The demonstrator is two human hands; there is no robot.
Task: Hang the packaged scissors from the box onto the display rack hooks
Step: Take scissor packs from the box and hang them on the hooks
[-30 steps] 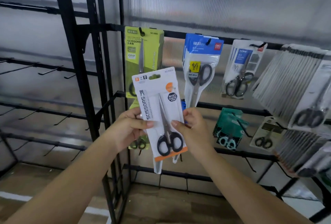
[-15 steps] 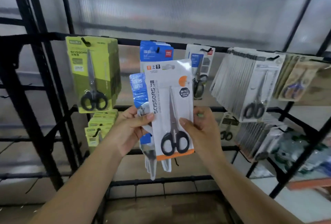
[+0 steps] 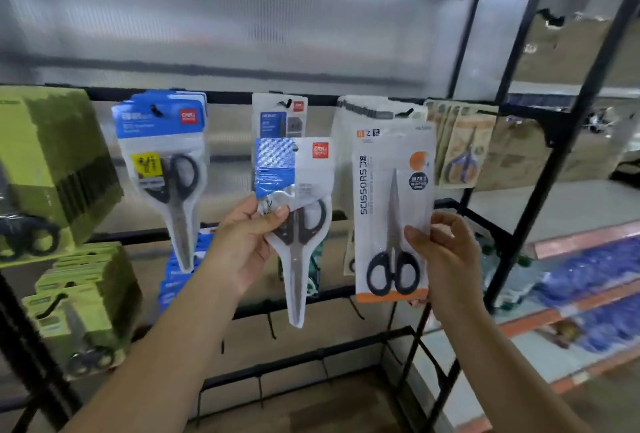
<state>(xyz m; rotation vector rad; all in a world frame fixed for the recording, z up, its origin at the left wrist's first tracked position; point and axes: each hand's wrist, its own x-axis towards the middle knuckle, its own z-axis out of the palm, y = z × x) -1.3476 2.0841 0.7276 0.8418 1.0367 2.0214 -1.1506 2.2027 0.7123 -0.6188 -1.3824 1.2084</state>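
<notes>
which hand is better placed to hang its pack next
Probably right. The right hand holds the white scissors pack upright, its top just below the hook carrying matching white packs. The left hand holds the blue-topped pack lower, off to the right of its matching row.

Top rail (image 3: pixel 228 98) is the landmark. Hanging off it, left to right: green packs (image 3: pixel 52 162), blue-headed packs (image 3: pixel 162 155), a thin white stack (image 3: pixel 280 115), a thick white stack (image 3: pixel 374 114), tan packs (image 3: pixel 460 145). Open gaps show between the blue and thin white stacks. Bare hooks (image 3: pixel 272 325) on lower rails, well below it. Black upright (image 3: pixel 540 190) blocks the right end.
</notes>
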